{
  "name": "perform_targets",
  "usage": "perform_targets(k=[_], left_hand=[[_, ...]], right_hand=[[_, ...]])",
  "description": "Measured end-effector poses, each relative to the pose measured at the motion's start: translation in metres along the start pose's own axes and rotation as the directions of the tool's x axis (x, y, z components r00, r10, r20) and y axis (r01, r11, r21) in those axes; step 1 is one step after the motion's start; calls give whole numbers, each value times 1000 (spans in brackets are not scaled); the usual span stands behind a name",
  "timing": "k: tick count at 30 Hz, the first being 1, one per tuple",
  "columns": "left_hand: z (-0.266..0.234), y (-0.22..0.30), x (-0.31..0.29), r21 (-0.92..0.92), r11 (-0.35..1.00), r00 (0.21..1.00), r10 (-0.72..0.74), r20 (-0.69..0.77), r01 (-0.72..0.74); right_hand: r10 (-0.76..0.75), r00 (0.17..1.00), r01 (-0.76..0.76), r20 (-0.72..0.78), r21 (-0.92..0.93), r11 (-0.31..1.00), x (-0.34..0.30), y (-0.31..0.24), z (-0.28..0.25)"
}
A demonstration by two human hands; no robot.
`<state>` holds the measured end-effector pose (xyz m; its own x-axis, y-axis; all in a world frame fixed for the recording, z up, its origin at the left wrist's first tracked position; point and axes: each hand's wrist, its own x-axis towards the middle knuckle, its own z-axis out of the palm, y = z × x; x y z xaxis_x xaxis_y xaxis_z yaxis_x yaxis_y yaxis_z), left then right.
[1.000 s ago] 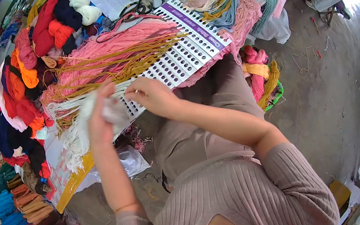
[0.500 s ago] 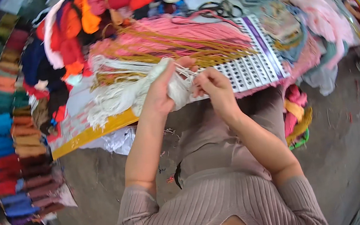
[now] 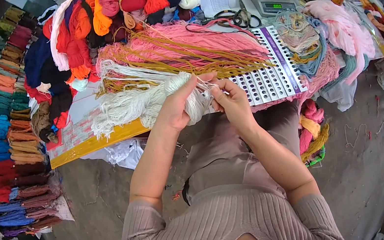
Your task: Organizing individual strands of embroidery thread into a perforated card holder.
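Note:
A hank of white yarn (image 3: 190, 101) lies in my left hand (image 3: 177, 103), its fingers curled round it near the table's front edge. Its looser strands trail to the left across the table. My right hand (image 3: 232, 99) is closed in a pinch at the hank's right side, on a few white yarn strands (image 3: 207, 86) that run between both hands. Just beyond my hands, mustard and pink yarn strands (image 3: 185, 39) lie across a white card with rows of holes (image 3: 265, 77). White yarn ends also lie among the mustard ones.
Black-handled scissors (image 3: 242, 15) and a scale (image 3: 279, 5) with a clear tray stand at the back. Coloured hanks (image 3: 73, 38) pile up at the left, pale pink and blue yarn (image 3: 336, 24) at the right. A yellow table edge (image 3: 96, 145) runs along the front left.
Both hands stay close together on the white hank, with small shifts of the fingers. The view has moved slightly and is sharper now.

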<state>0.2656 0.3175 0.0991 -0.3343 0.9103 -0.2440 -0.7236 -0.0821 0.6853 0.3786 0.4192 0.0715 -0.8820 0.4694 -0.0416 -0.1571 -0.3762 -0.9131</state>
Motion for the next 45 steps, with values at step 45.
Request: perform_targets(k=[45], left_hand=[[3, 3, -22, 48, 990, 973, 141, -182, -135]], right_hand=[[63, 994, -89, 91, 315, 945, -14, -1, 12]])
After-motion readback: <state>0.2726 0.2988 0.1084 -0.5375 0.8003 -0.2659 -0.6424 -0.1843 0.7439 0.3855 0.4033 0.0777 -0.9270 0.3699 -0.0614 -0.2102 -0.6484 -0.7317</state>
